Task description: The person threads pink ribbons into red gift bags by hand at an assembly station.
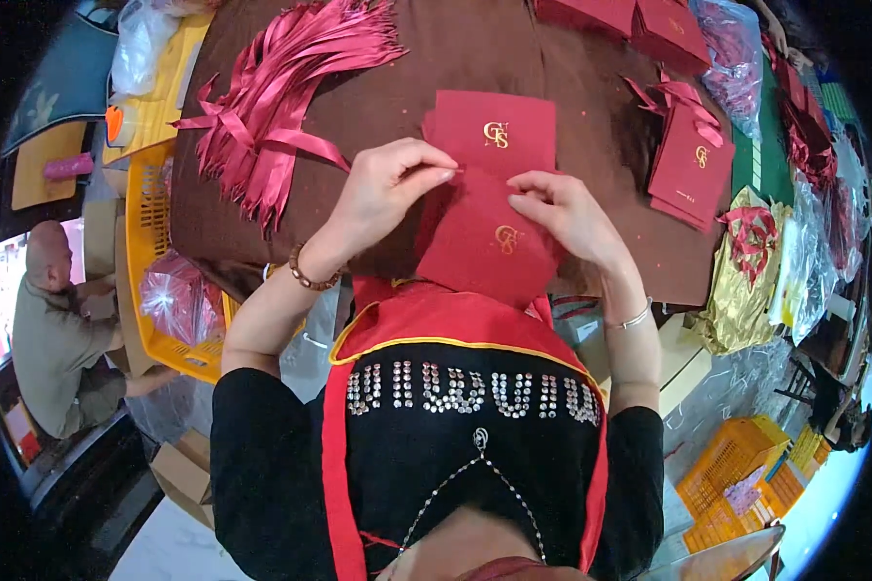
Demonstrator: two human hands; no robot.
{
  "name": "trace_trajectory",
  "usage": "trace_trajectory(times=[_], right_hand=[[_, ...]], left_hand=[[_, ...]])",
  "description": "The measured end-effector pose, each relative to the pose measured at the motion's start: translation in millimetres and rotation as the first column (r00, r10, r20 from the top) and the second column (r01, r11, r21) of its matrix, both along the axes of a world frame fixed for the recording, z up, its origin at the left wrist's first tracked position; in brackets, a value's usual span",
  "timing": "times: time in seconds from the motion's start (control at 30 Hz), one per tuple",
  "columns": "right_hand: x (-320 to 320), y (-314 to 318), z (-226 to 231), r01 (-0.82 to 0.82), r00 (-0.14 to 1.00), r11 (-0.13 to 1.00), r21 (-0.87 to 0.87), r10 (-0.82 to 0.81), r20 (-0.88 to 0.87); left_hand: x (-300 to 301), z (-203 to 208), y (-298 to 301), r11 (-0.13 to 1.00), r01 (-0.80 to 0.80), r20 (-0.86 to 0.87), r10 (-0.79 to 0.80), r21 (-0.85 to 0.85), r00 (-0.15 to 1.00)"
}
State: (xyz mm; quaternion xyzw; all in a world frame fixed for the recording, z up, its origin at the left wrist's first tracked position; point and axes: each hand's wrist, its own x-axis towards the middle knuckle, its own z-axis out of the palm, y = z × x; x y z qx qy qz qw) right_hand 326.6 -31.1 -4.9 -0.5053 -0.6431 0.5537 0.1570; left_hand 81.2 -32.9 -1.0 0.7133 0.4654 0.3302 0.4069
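A red card (499, 242) with a gold monogram lies at the table's near edge, overlapping a stack of matching red cards (518, 121). My right hand (570, 218) grips its upper right edge between thumb and fingers. At the card's upper left corner, my left hand (383, 194) is closed in a pinch; what sits between the fingertips is too small to make out. To the left lies a bundle of shiny dark pink ribbons (271, 107), one loose strand reaching towards my left wrist.
More red cards (690, 169) with a ribbon on top lie to the right, and stacks (673, 34) stand at the far right. The brown cloth (475, 44) covers the table. A yellow crate (150, 208) and a seated person (58, 329) are at left; a gold bag (741, 290) is at right.
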Motion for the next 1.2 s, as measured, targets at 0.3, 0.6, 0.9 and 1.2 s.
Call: trace_trajectory(times=[0.3, 0.6, 0.9, 1.2], right_hand=[[2.5, -9.7, -16.0, 0.016, 0.992, 0.992, -0.122, -0.031, -0.121], [5.2, -11.0, -19.5, 0.006, 0.958, 0.967, -0.254, -0.078, -0.275], [5.9, -9.8, -19.0, -0.005, 0.95, 0.96, -0.278, -0.083, -0.301], [6.2, -9.7, -23.6, -0.016, 0.935, 0.946, -0.325, -0.101, -0.34]], left_hand=[[25.2, -23.8, -24.3, 0.914, 0.044, -0.265, 0.07, 0.403, 0.962], [31.8, -31.8, -30.4, 0.896, 0.042, -0.283, 0.095, 0.441, 0.954], [35.1, -29.2, -28.4, 0.881, 0.009, -0.269, 0.135, 0.472, 0.954], [43.2, -24.7, -28.7, 0.859, 0.046, -0.346, 0.157, 0.511, 0.925]])
